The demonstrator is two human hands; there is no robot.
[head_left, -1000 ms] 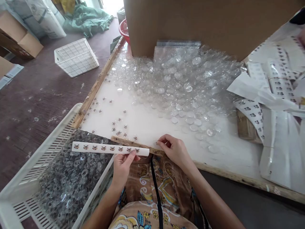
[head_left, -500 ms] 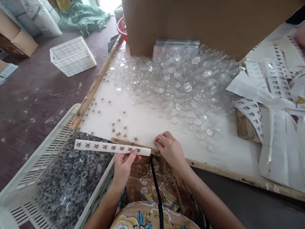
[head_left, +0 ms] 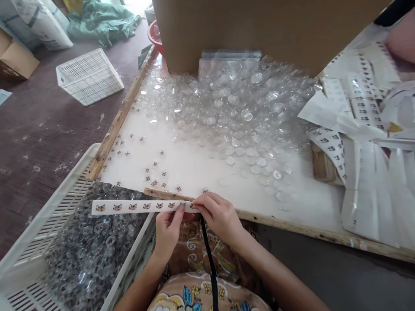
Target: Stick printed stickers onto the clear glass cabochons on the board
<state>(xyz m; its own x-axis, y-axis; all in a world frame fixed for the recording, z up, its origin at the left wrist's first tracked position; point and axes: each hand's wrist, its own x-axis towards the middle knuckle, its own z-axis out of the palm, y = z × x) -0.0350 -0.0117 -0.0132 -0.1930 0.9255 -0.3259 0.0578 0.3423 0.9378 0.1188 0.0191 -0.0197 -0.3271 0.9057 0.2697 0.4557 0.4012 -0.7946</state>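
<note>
A narrow white strip of cat-face stickers (head_left: 139, 206) stretches level across the table's front edge. Near its right end, my left hand (head_left: 168, 229) pinches it, thumb on top and fingers beneath. My right hand (head_left: 218, 214) is closed at that same end, its thumb and fingertips on the last cat-face sticker (head_left: 192, 206); whether the sticker is lifted from the backing is hidden. Just beyond my right fingers lies a small cat-face piece (head_left: 205, 190). More such pieces (head_left: 154, 182) are scattered on the white tabletop (head_left: 191, 166) to the left.
Many clear round discs (head_left: 223, 103) are heaped before a large cardboard box (head_left: 240, 30). A white crate (head_left: 17, 242) of clear pieces stands at my left. Sticker sheets (head_left: 363, 99) pile up at right, some over a wooden block (head_left: 324, 166). Wooden strips (head_left: 116, 116) edge the table.
My right hand has moved left and down from the tabletop to the strip's right end. A cat-face piece now shows on the table beside it. The camera view has shifted slightly.
</note>
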